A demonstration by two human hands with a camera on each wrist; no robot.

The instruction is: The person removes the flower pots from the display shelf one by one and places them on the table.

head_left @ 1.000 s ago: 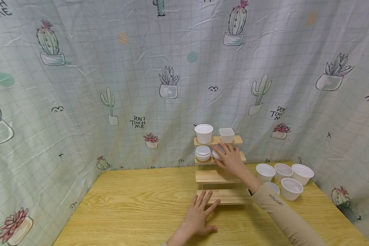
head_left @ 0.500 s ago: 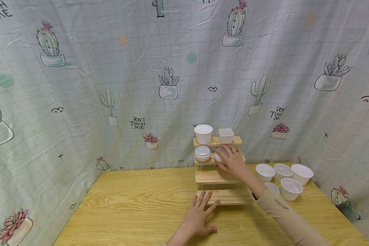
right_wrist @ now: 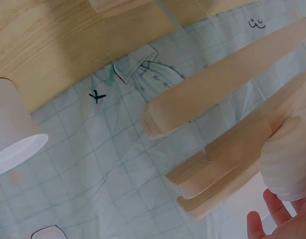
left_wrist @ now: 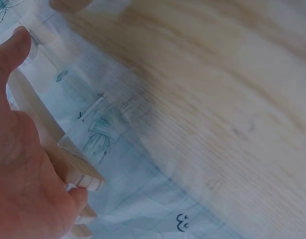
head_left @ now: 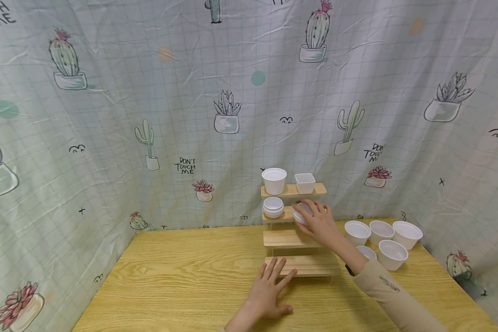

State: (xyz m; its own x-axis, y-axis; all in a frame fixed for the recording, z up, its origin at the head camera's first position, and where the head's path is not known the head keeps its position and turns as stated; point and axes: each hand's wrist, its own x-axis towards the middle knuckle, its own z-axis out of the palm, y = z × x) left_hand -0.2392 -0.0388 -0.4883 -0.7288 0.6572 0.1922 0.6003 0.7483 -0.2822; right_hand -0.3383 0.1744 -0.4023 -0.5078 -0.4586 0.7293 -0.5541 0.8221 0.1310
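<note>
White cup [right_wrist: 287, 172] in right fingers [right_wrist: 276, 206], left fingers [head_left: 280, 267] visibly wide only in head view.

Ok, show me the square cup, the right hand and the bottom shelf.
Square cup [head_left: 305, 186], head view, front wall.
Right hand [head_left: 320, 225], head view, its back.
Bottom shelf [head_left: 316, 265], head view, top face.

Head looks forward-down; close wrist views share shelves [head_left: 285, 238].

Looks like smooth plastic in the cups [right_wrist: 287, 164], matt wood in the shelves [head_left: 284, 238], wrinkled cloth in the curtain [head_left: 166, 97].
</note>
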